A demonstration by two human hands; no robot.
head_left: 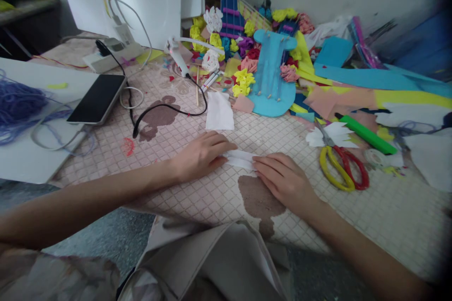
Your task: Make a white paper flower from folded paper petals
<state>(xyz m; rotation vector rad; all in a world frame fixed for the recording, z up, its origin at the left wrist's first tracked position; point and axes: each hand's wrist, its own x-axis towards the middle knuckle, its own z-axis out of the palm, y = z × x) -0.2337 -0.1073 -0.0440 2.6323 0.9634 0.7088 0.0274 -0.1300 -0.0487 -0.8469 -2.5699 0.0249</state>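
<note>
A narrow folded strip of white paper (241, 159) lies on the patterned tablecloth between my two hands. My left hand (203, 154) is closed on its left end, fingertips pressed together over the paper. At the other end, my right hand (282, 176) grips the strip with its fingers together; the thumb is hidden beneath. Just beyond the strip a loose piece of white paper (220, 112) lies flat. To the right of my right hand are scissors (343, 164) with one yellow and one red handle.
A hot glue gun (177, 59) with a black cord stands behind my left hand. A phone (98, 99) and purple yarn (21, 108) lie at left on a white board (35, 160). Crepe flowers (243, 82), a blue cutout (271, 75) and a green cutter (369, 134) are farther back.
</note>
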